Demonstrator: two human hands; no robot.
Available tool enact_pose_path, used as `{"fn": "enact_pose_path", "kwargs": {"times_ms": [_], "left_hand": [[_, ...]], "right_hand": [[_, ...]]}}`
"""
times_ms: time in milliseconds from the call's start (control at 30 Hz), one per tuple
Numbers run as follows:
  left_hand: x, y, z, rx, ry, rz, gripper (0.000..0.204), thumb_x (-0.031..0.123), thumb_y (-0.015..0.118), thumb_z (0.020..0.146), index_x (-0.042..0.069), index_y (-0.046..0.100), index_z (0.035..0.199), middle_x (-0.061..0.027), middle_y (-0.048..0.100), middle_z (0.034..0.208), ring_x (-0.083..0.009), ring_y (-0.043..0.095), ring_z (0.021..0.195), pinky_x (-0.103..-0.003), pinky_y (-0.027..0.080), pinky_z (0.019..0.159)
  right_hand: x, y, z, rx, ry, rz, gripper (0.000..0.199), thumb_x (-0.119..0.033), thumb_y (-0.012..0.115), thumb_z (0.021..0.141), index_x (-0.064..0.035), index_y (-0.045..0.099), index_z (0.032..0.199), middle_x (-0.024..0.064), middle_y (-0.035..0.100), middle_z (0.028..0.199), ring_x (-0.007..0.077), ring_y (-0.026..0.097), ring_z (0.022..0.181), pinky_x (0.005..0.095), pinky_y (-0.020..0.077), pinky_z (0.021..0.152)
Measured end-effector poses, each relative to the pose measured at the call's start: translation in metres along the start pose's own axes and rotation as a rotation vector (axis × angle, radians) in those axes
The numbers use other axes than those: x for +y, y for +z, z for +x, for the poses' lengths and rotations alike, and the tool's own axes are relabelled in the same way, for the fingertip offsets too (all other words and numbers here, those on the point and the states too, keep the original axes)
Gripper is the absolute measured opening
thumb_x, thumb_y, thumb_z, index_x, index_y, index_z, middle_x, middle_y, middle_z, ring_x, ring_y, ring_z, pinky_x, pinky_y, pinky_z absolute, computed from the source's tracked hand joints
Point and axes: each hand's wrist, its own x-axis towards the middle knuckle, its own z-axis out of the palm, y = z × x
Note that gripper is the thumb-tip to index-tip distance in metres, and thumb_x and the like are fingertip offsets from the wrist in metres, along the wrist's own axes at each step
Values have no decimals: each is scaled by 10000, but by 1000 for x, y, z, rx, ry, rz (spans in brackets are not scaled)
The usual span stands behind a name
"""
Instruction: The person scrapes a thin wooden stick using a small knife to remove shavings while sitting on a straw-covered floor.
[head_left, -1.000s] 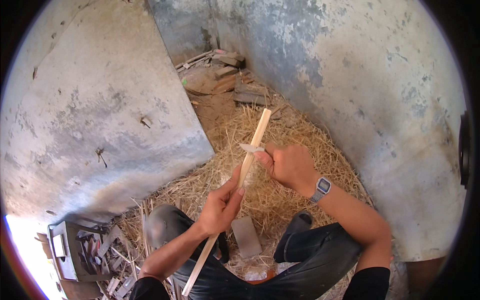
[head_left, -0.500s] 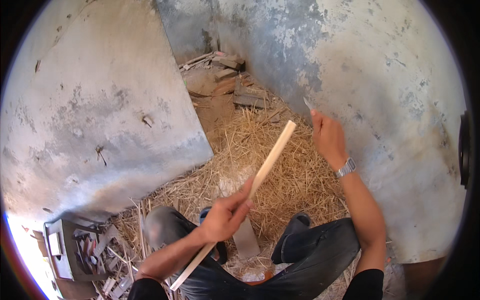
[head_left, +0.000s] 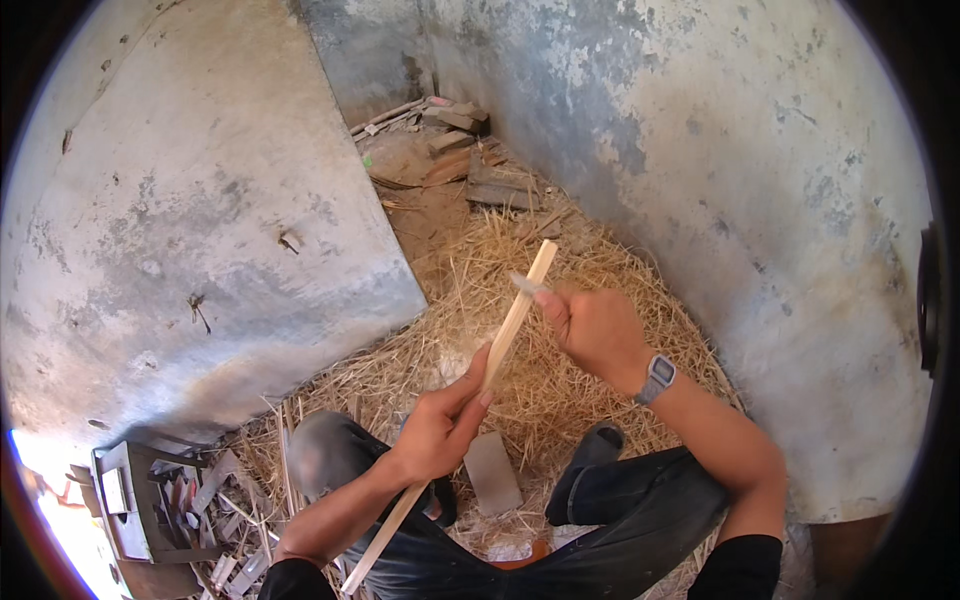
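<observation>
A long pale strip of wood [head_left: 516,318] slants up and away from my lap, its lower end by my left thigh. My left hand [head_left: 437,425] is wrapped round it near the middle, thumb and fingers on either side. My right hand [head_left: 600,335], with a metal watch [head_left: 657,378] at the wrist, is closed on a small knife. Its short pale blade [head_left: 527,284] lies across the upper part of the strip, close to the far end. The knife's handle is hidden inside my fist.
Straw-like shavings [head_left: 620,290] cover the floor ahead, with a flat brick [head_left: 492,474] between my feet. An open wooden box [head_left: 140,500] beside tools and scraps stands at lower left. Worn walls [head_left: 720,180] close in; blocks [head_left: 455,120] lie in the corner.
My right hand has swung left and down with the knife, from beside the wall onto the strip. The strip's far end has shifted slightly left.
</observation>
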Motion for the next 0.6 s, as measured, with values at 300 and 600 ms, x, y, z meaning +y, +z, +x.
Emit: {"fn": "enact_pose_path", "kwargs": {"times_ms": [300, 600], "left_hand": [[-4, -2, -5, -89, -37, -241, 578, 162, 487, 1078, 90, 260, 1604, 32, 439, 568, -51, 418, 463, -225, 362, 457], [16, -9, 10, -255, -233, -602, 578, 156, 434, 1086, 132, 202, 1615, 32, 317, 507, -77, 308, 333, -236, 294, 312]], "right_hand": [[103, -15, 11, 162, 305, 206, 574, -468, 379, 1087, -30, 556, 760, 80, 403, 505, 177, 409, 462, 344, 367, 500], [22, -33, 2, -48, 146, 487, 563, -486, 400, 1069, -34, 633, 828, 124, 541, 564, 308, 508, 509, 428, 418, 541]]}}
